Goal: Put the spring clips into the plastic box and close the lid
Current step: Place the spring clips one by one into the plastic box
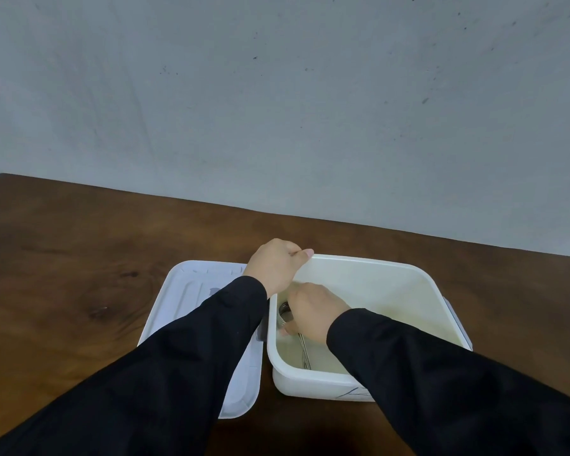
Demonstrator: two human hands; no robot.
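The right hand (313, 311) pinches a shiny spring clip (285, 315) low inside the plastic box (369, 278), while the left hand (275, 263) grips the box's rim. If the clip snaps shut it could nip a finger (ouch), and the lid (191, 291) lies on the bench (79, 258) beside the box, not on yet.

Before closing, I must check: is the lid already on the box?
No, the lid lies flat on the table, left of the open box.

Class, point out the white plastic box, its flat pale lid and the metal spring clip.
white plastic box (369, 257), head view, far rim.
flat pale lid (191, 287), head view, top face.
metal spring clip (305, 352), head view, thin legs.
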